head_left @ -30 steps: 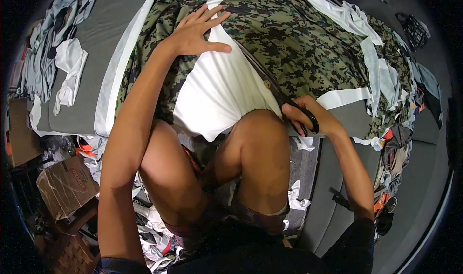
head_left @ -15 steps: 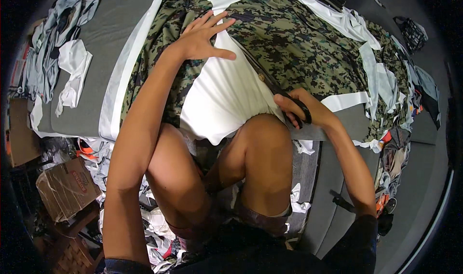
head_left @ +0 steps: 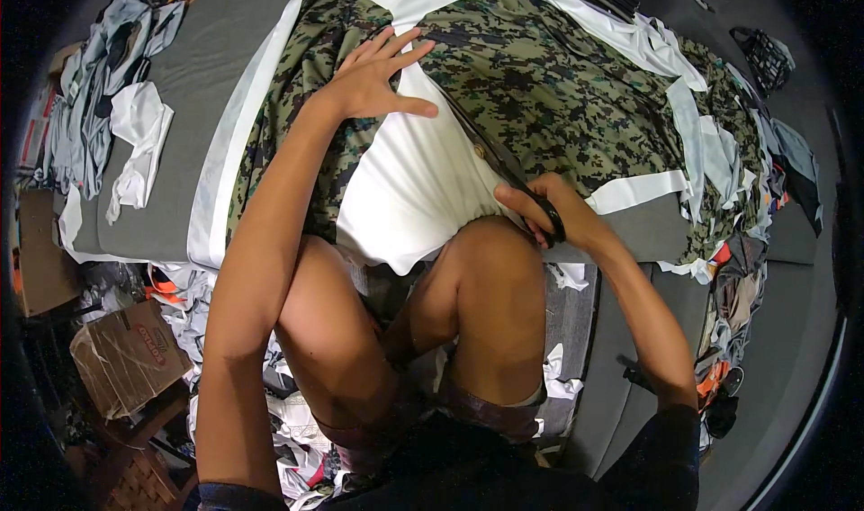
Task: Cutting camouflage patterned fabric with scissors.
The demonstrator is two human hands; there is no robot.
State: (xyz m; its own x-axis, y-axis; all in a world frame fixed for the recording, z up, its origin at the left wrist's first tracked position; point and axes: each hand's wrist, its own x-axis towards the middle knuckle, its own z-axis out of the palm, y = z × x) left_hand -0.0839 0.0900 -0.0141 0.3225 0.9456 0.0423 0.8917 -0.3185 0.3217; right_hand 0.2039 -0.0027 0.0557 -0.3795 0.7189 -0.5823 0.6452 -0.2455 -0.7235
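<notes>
My left hand [head_left: 387, 76] lies spread over the top of a narrow white fabric piece [head_left: 396, 196], its fingertips reaching onto camouflage fabric [head_left: 540, 88]. My right hand [head_left: 553, 210] is closed round the black handles of large scissors [head_left: 544, 223]. The dark blades point up and left along the right edge of the white piece toward my left hand, partly lying among the cloth. The white piece hangs to my bare knees [head_left: 486, 268] at the front edge of the grey padded surface [head_left: 144, 223].
Grey cloth scraps [head_left: 81, 115] and a white scrap [head_left: 135, 147] lie at the left. A cardboard box [head_left: 126, 358] sits low at left. More offcuts [head_left: 729, 313] pile at the right. A black mesh item [head_left: 760, 57] lies at the far right back.
My right hand with the scissors has moved slightly up and to the left along the white piece. My left hand has shifted a little to the right and down in view, still spread.
</notes>
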